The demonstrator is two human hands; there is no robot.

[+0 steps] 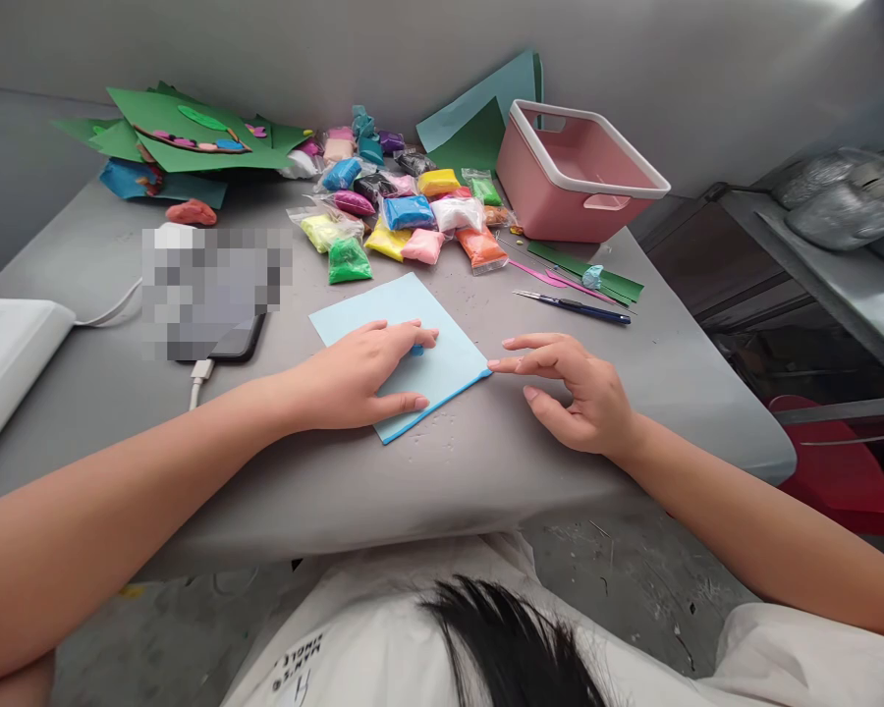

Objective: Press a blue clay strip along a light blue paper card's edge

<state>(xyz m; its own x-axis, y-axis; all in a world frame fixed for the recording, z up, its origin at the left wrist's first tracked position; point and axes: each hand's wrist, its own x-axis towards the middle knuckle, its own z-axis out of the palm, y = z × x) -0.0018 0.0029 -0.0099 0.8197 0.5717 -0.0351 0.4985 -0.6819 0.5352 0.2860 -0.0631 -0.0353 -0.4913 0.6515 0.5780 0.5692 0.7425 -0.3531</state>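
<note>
A light blue foam sheet [442,339] lies flat on the grey table [486,462]. My left hand [360,373] rests palm down on the sheet, fingers stretched out, with a small blue bit of clay [416,350] under its fingertips. My right hand [571,388] hovers just right of the sheet, fingers apart, its forefinger touching the sheet's right corner. It holds nothing.
Several bags of coloured clay [405,211] lie behind the sheet. A pink basket [579,172] stands at the back right, green paper crafts [192,137] at the back left. Blue scissors [575,306], pink and green strips [585,280], a phone [228,339] with cable and a white device [4,358] lie around.
</note>
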